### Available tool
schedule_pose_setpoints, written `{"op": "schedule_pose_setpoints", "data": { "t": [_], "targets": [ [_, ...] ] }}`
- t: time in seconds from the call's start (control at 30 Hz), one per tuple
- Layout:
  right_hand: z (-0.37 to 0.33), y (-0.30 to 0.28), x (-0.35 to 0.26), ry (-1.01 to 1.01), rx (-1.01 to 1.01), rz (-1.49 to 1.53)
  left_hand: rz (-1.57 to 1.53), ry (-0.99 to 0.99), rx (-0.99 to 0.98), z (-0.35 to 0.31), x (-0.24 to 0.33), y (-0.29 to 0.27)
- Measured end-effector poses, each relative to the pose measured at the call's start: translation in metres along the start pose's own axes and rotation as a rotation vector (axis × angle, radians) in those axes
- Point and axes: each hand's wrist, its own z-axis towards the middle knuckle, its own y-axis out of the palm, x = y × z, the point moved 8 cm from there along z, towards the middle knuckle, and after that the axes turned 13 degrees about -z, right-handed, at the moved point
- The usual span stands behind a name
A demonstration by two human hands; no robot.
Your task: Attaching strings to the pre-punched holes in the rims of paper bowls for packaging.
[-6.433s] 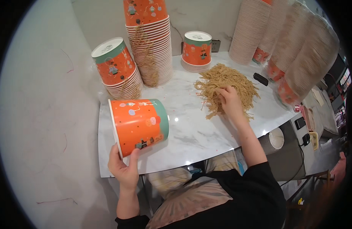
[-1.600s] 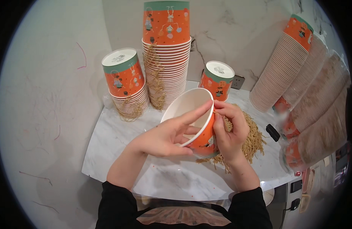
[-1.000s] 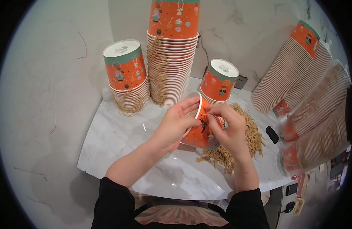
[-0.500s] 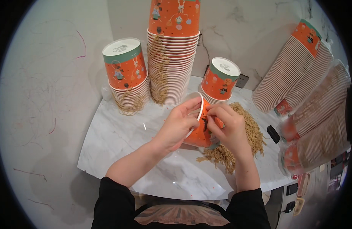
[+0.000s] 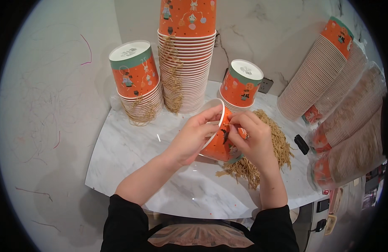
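Observation:
An orange paper bucket [image 5: 217,145] with a white rim and green base band is tilted above the table, its mouth toward the left. My left hand [image 5: 198,136] grips it at the rim, with some fingers inside the mouth. The fingers of my right hand [image 5: 250,132] are pinched together against the bucket's outer wall, just below the rim. What they pinch is too small to make out. Beneath and beside my right hand spreads a heap of tan cords [image 5: 278,140].
Upside-down bucket stacks stand behind: a short one [image 5: 137,84] and a tall one [image 5: 187,71], both with tan cords hanging, and another [image 5: 241,86] near the wall socket [image 5: 266,85]. Long stacks [image 5: 316,67], some plastic-wrapped, line the right. A black object [image 5: 301,144] lies there.
The bucket's mouth has turned slightly more toward me, and my left fingers have shifted at its rim. My right hand stays pinched at the same spot. The whole view has shifted slightly.

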Motion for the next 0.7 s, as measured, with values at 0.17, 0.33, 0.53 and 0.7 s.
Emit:
{"op": "schedule_pose_setpoints", "data": {
  "t": [0.17, 0.33, 0.53, 0.7],
  "targets": [
    [0.000, -0.001, 0.000, 0.012, 0.000, 0.017, 0.023, -0.083, 0.018, 0.001, -0.003, -0.005],
    [0.000, 0.000, 0.005, 0.029, 0.007, 0.044, 0.084, -0.062, 0.040, 0.003, -0.003, -0.007],
    [0.001, -0.002, 0.005, 0.030, -0.001, 0.050, 0.090, -0.060, 0.021, 0.005, -0.004, -0.009],
    [0.001, -0.002, 0.008, 0.029, -0.005, 0.052, 0.108, -0.061, 0.022, 0.006, -0.005, -0.010]
  ]
}}
